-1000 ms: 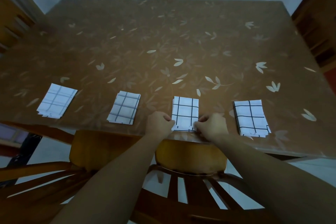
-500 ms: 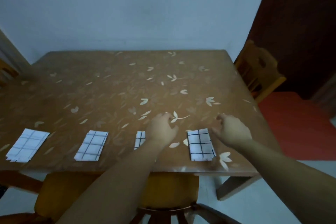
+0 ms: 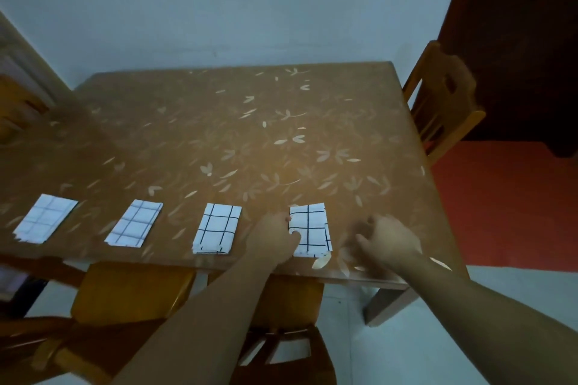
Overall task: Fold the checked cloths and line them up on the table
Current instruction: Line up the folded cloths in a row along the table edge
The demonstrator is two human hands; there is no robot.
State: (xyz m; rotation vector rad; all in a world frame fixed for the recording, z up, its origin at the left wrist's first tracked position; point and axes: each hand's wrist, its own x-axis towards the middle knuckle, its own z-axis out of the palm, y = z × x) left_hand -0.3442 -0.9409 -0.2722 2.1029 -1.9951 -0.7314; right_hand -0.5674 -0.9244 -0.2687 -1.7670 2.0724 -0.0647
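Several folded white checked cloths lie in a row along the near edge of the brown leaf-patterned table (image 3: 281, 141). The far-left cloth (image 3: 45, 218) and the second cloth (image 3: 134, 223) have faint grey lines. The third cloth (image 3: 217, 228) and the rightmost cloth (image 3: 312, 225) have bold dark lines. My left hand (image 3: 272, 239) grips the left edge of the rightmost cloth, its thumb lying on top. To the right of that cloth my right hand (image 3: 386, 241) hovers blurred over the table with its fingers loosely curled, holding nothing.
A wooden chair (image 3: 441, 103) stands at the table's right side, with red floor (image 3: 506, 203) beyond it. Two more wooden chairs (image 3: 134, 291) are tucked under the near edge below my arms. A pale wall runs behind the table.
Both hands have left the third cloth and shifted right to the rightmost one. The left hand now holds its left edge. The view has lifted and turned right.
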